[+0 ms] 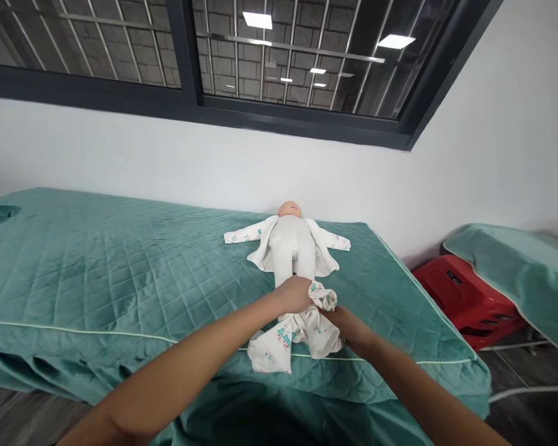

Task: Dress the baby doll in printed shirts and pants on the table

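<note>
A baby doll (294,238) lies on its back on the green quilted bed, its head toward the wall and its legs toward me. A white patterned baby jacket (328,263) is on its arms and hangs open at the front. Near the doll's feet, my left hand (296,295) is closed on a pair of white printed baby pants (272,350), by the bunched cloth. My right hand (348,327) grips the same pants from the right side. The doll's feet are hidden behind my left hand and the cloth.
The green bed cover (121,266) spreads far to the left, with a face hole at its end. A white wall and a dark-framed window (302,114) stand behind. Right of the bed are a red plastic stool (465,297) and another green-covered bed (530,266).
</note>
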`<state>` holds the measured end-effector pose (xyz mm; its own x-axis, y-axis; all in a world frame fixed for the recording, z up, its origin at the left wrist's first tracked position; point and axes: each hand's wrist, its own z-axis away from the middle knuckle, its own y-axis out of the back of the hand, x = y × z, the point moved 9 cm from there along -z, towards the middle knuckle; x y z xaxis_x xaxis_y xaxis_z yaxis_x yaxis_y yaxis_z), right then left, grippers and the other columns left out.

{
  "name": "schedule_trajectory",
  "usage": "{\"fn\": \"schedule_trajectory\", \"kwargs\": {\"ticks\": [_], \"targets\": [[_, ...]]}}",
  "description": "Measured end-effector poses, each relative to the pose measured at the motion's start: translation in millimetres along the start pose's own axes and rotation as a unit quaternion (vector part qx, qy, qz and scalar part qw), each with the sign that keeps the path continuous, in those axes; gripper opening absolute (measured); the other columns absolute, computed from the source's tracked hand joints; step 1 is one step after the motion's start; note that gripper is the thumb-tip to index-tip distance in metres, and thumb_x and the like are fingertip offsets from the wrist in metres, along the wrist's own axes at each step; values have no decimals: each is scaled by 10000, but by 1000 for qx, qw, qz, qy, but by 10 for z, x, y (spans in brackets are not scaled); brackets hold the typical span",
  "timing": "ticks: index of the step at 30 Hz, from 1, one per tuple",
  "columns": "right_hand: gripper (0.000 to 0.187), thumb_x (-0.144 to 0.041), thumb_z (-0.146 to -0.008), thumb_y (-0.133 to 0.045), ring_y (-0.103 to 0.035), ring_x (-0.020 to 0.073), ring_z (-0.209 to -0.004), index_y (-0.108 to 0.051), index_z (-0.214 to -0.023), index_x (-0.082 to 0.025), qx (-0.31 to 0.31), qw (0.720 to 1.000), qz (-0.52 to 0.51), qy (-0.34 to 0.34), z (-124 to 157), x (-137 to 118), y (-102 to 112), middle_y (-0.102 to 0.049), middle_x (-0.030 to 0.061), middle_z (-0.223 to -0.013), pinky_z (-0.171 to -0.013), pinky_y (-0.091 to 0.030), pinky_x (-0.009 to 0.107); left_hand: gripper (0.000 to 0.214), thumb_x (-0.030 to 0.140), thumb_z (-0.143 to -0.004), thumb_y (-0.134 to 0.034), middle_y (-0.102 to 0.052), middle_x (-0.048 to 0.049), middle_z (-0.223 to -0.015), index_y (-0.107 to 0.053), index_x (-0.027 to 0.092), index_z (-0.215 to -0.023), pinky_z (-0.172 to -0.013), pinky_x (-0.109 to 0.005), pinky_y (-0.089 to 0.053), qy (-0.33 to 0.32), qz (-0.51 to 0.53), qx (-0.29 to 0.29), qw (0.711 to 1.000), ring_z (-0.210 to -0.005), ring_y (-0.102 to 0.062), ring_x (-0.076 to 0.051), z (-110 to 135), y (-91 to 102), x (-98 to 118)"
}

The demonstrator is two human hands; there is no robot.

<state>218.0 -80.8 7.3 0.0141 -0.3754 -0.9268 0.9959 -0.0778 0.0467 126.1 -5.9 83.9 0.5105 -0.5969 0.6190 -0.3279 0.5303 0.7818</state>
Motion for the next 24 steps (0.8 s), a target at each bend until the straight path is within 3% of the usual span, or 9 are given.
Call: {"fn": "schedule_trajectory", "kwargs": {"ticks": [4, 11, 13, 15, 17, 19, 22, 24], "targets": [[403, -515, -653, -827, -680, 298, -841, -751, -856, -176, 28, 999, 20, 22, -57, 60, -50, -743, 65, -765, -798, -533, 432, 131, 213, -835, -611, -755, -174, -1015, -728, 158, -856, -822, -360, -490, -4, -35, -25, 999, -1009, -701, -335, -1, -90, -16], [501, -624, -748, -710, -690, 299, -870, -737, -947, -165, 38, 997, -31, 61, 98, 100, -161, -752, 89, -848, -814, -524, 422, 117, 236, -830, -634, -761, -133, -1035, -731, 181, -868, -833, -331, -489, -20, -35, -48, 998, -1024, -696, -310, 67, -94, 4], [484, -641, -764, -681, -690, 313, -853, -741, -915, -186, 56, 995, -42, 76, 129, 109, -139, -751, 94, -833, -774, -529, 421, 143, 234, -839, -625, -765, -99, -1077, -741, 192, -910, -856, -317, -489, -27, 3, -51, 998, -1043, -693, -287, 92, -53, 2], [453, -643, -749, -688, -685, 326, -861, -743, -891, -216, 64, 992, -55, 93, 116, 111, -112, -756, 98, -862, -753, -531, 425, 191, 251, -844, -628, -765, -71, -1108, -746, 190, -983, -880, -312, -493, -27, 131, -57, 989, -1057, -687, -268, 133, -18, -20], [413, -614, -727, -718, -678, 335, -903, -744, -900, -240, 71, 988, -71, 119, 63, 90, -70, -761, 99, -921, -783, -532, 438, 254, 270, -827, -674, -763, -61, -1116, -741, 181, -1056, -916, -315, -498, -13, 317, -66, 946, -1066, -682, -248, 185, -13, -66], [402, -561, -701, -757, -668, 342, -974, -743, -953, -248, 94, 980, -85, 156, -9, 47, 3, -760, 97, -993, -867, -522, 458, 348, 291, -776, -759, -756, -73, -1121, -731, 172, -1101, -932, -323, -508, 21, 465, -69, 882, -1054, -685, -233, 234, -46, -141], [475, -516, -672, -770, -642, 361, -1093, -722, -1068, -258, 131, 968, -110, 186, -130, 8, 97, -744, 100, -1100, -972, -491, 496, 472, 325, -689, -861, -739, -99, -1137, -719, 173, -1113, -882, -325, -534, 63, 577, -50, 813, -987, -698, -217, 278, -99, -247], [501, -552, -705, -710, -612, 375, -1172, -704, -1125, -280, 99, 976, -100, 167, -234, 13, 35, -729, 107, -1153, -980, -489, 510, 524, 303, -639, -899, -733, -102, -1133, -711, 177, -1111, -852, -319, -542, 66, 607, -44, 790, -960, -698, -209, 282, -115, -275]]}}
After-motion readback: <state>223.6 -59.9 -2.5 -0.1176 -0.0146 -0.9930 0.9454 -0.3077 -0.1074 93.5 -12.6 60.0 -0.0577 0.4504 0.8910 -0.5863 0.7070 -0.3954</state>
